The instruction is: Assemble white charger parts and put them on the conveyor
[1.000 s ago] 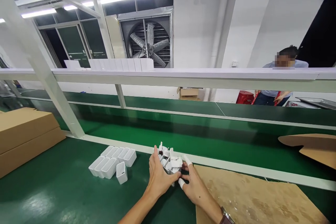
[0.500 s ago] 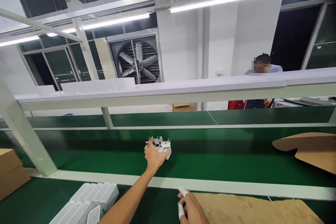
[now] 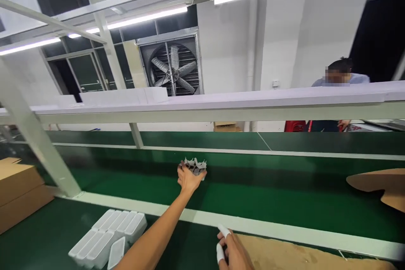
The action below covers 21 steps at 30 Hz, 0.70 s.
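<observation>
My left hand (image 3: 189, 179) reaches out over the green belt (image 3: 253, 198), its fingers and thumb closed around a cluster of small white-grey plastic parts (image 3: 198, 168) with thin prongs sticking up. Their exact kind is too small to tell, and whether they touch the belt is unclear. Near the bottom edge, my right hand (image 3: 232, 251) is open and holds nothing; white covers sit on two of its fingertips. It is beside a worn brown cardboard sheet (image 3: 278, 255). Left of my forearm, rows of white rectangular plastic housings (image 3: 107, 236) stand on the green table, one slightly apart.
Brown cardboard boxes (image 3: 22, 190) sit at the left, near a slanted metal post (image 3: 44, 147). A cut cardboard piece (image 3: 379, 183) lies on the belt at the right. A white shelf (image 3: 237, 99) spans above. Behind it, a person (image 3: 340, 71) bends forward.
My left hand has moved slightly farther over the belt, still gripping the cluster, which shows at a different tilt. The whole view has shifted a little. My right hand keeps much the same pose.
</observation>
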Each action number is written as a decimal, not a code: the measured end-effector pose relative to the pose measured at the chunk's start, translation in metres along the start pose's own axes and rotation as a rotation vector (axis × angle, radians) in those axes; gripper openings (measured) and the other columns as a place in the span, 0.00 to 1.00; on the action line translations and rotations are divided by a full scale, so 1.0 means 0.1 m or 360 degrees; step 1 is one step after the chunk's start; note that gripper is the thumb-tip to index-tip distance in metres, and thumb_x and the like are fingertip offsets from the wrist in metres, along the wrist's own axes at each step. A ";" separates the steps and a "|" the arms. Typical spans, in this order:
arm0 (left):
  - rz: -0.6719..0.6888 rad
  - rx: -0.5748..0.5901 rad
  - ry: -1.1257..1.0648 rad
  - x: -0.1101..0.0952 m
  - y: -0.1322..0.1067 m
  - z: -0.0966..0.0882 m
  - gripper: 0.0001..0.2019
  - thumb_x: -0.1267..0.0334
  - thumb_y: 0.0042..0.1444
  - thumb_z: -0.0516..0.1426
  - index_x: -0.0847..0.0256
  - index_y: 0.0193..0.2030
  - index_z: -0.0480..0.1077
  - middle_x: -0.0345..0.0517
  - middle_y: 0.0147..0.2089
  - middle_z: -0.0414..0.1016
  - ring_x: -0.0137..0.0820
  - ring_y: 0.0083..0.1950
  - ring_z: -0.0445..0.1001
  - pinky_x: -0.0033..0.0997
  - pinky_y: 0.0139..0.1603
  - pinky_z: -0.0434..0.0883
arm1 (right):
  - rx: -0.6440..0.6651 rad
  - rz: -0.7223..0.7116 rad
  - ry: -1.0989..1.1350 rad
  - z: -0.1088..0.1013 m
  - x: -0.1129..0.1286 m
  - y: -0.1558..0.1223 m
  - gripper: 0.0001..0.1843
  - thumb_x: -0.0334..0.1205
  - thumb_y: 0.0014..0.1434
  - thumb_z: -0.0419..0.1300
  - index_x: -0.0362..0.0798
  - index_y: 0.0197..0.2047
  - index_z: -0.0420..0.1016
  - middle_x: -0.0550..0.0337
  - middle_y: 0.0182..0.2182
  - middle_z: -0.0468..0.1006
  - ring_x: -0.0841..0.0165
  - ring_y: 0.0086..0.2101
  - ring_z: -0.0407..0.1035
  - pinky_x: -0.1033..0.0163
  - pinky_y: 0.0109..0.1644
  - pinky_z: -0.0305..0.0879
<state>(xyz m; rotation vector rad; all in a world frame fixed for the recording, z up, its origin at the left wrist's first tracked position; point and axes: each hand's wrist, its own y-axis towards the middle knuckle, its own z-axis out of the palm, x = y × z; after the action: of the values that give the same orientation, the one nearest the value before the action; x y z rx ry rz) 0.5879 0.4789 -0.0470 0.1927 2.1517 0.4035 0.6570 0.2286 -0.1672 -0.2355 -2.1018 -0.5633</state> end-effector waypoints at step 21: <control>0.0555 0.0249 0.0709 1.23 -1.62 -3.04 0.06 0.55 0.58 0.64 0.49 0.40 0.80 0.52 0.63 0.72 0.56 0.68 0.65 0.62 0.67 0.68 | 0.0122 0.0014 0.0160 -0.04 -0.06 -0.09 0.23 0.51 0.56 0.57 0.49 0.51 0.73 0.49 0.46 0.79 0.60 0.33 0.73 0.51 0.41 0.74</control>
<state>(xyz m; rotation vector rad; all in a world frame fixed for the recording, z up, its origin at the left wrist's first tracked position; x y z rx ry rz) 0.2699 0.2979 -0.0370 0.6227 2.5966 0.5129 0.6597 0.2197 -0.1730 -0.1690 -2.0195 -0.4786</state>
